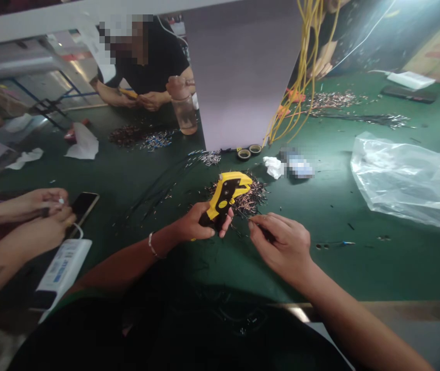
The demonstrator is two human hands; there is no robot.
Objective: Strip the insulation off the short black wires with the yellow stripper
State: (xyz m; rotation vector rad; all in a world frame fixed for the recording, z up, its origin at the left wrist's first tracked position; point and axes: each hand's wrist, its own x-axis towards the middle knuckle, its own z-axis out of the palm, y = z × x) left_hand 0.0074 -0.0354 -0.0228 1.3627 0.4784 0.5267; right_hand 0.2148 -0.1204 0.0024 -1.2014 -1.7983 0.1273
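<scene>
My left hand is closed around the black handles of a yellow and black wire stripper. The tool's head points up and to the right, above a pile of short black wires with bare copper ends. Just right of the tool, my right hand is closed in a pinch, thumb against forefinger. Whatever lies between those fingertips is too small to make out. Longer thin black wires with silvery tips lie behind my left forearm.
Tape rolls, crumpled tissue and a clear plastic bag lie on the green table. A grey panel stands ahead, with yellow cables hanging beside it. A co-worker's hands are at left, near a power strip.
</scene>
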